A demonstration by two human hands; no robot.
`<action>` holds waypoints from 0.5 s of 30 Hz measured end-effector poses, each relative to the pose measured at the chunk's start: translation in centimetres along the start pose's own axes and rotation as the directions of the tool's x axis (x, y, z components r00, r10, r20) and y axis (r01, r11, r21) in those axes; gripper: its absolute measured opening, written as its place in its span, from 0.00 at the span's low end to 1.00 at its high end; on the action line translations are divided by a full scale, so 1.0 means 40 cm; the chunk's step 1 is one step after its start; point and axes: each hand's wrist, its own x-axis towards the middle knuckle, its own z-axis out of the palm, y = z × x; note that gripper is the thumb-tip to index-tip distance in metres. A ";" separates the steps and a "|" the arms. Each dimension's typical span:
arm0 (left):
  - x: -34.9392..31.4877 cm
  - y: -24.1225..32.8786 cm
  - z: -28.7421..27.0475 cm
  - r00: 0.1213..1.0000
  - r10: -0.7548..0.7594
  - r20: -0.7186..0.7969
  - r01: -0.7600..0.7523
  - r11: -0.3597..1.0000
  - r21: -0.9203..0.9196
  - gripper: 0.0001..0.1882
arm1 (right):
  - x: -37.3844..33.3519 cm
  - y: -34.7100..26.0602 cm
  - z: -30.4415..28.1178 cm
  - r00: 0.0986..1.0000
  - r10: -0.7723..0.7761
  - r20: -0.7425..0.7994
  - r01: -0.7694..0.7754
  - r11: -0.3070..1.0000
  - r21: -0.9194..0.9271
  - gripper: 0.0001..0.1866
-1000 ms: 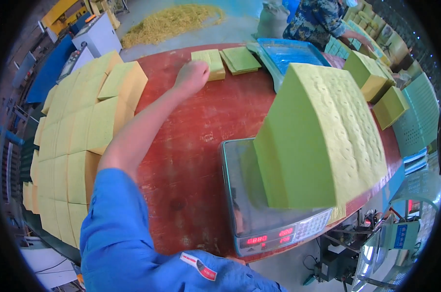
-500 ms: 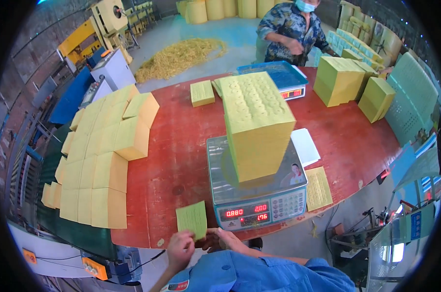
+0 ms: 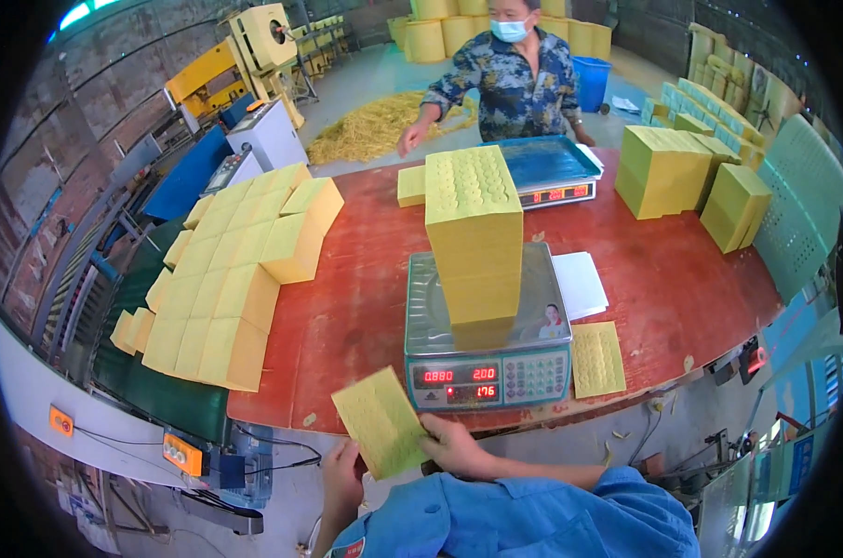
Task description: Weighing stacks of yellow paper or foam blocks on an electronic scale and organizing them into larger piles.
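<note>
Between my hands, tilted in front of my chest, is a thin pad of yellow paper [image 3: 381,423]. My left hand [image 3: 344,479] is closed on its lower left edge, and my right hand [image 3: 455,448] pinches the right edge. Just beyond stands a digital scale [image 3: 492,379] with red lit figures. A tall stack of yellow paper [image 3: 477,256], its top sheet embossed with rows of curved marks, rests on the scale's metal plate. Right of the scale lies another thin embossed yellow sheet [image 3: 598,361], near the table edge.
Many yellow paper stacks [image 3: 226,270] cover the left side by a green conveyor [image 3: 175,405]. More stacks [image 3: 663,172] stand at the right on the red table [image 3: 347,298]. Across it, beside a blue-topped scale [image 3: 544,163], a masked co-worker [image 3: 524,88] reaches out an arm. White sheets [image 3: 580,284] lie nearby.
The yellow pad has come up and turned in my hands, and my right hand now shows on its right edge. The co-worker has moved left and stretched an arm out. My view has shifted.
</note>
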 end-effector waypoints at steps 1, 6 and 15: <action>0.010 0.043 0.033 0.991 0.105 -0.084 -0.109 0.993 -0.040 0.11 | 0.008 -0.047 -0.019 1.000 -0.024 -0.009 0.024 1.000 0.015 0.06; 0.178 0.349 0.123 0.913 0.408 0.004 -0.407 0.913 -0.020 0.09 | 0.129 -0.291 -0.202 0.825 -0.517 -0.229 0.399 0.820 -0.410 0.12; 0.592 0.790 0.355 0.832 0.340 0.439 -0.399 0.915 0.048 0.12 | 0.391 -0.578 -0.540 0.707 -0.557 -0.437 0.289 0.791 -0.539 0.21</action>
